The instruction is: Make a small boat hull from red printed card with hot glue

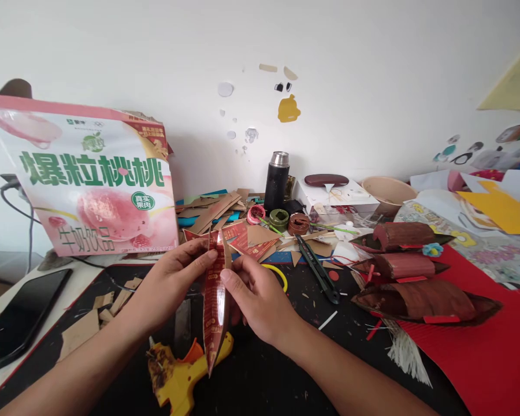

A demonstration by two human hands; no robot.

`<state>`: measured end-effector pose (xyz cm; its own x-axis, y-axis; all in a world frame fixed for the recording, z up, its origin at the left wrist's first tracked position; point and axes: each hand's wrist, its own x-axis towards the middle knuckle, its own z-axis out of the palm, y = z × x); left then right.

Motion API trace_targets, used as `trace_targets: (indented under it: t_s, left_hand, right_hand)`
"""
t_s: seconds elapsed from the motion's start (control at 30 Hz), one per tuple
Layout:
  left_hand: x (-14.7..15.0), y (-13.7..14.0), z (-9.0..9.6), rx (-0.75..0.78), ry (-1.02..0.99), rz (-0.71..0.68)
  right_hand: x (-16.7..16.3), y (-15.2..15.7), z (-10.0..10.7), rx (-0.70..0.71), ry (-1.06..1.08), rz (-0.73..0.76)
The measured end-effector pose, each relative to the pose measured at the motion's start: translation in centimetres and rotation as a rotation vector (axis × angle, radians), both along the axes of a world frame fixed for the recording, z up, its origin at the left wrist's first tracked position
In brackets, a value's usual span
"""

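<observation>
Between my two hands is a narrow, pointed boat-shaped piece of red printed cardboard point(213, 315), its tip pointing down toward me. My left hand point(182, 271) pinches its upper left edge between thumb and fingers. On the other edge, my right hand point(255, 292) closes with its thumb on the card and its fingers behind, partly hidden. Below the piece lies a yellow glue gun point(173, 378) with an orange trigger. A yellow scissors handle point(281, 276) shows behind my right hand, and a dark green utility knife point(316, 268) lies farther right.
Several brown model boats point(433, 300) lie at the right near red card point(494, 335). A pink drink carton point(99, 185) stands at the left beside a phone point(23, 318). Paint jars point(278, 219), a black flask point(276, 182) and cardboard scraps point(216, 211) fill the back.
</observation>
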<state>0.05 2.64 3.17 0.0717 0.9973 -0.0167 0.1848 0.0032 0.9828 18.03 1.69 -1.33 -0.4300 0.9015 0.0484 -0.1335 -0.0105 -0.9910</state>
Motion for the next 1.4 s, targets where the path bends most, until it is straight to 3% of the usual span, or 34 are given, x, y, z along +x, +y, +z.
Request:
trace_targets:
  t_s: [0.17, 0.43, 0.63, 0.93, 1.4]
  left_hand:
    - [0.5, -0.2, 0.4, 0.054, 0.058, -0.005]
    - [0.5, -0.5, 0.6, 0.167, 0.243, 0.066]
    - [0.3, -0.6, 0.5, 0.191, 0.388, 0.049]
    - [0.2, -0.5, -0.1, 0.178, 0.407, 0.047]
    - [0.2, -0.7, 0.8, 0.178, 0.414, 0.038]
  right_hand:
    - [0.2, -0.2, 0.1, 0.199, -0.167, -0.086]
    - [0.1, -0.9, 0.7, 0.364, -0.445, -0.09]
    - [0.0, -1.1, 1.0, 0.373, -0.501, -0.087]
    - [-0.2, -1.2, 0.8, 0.393, -0.517, -0.084]
    - [-0.2, -1.2, 0.7, 0.416, -0.537, -0.066]
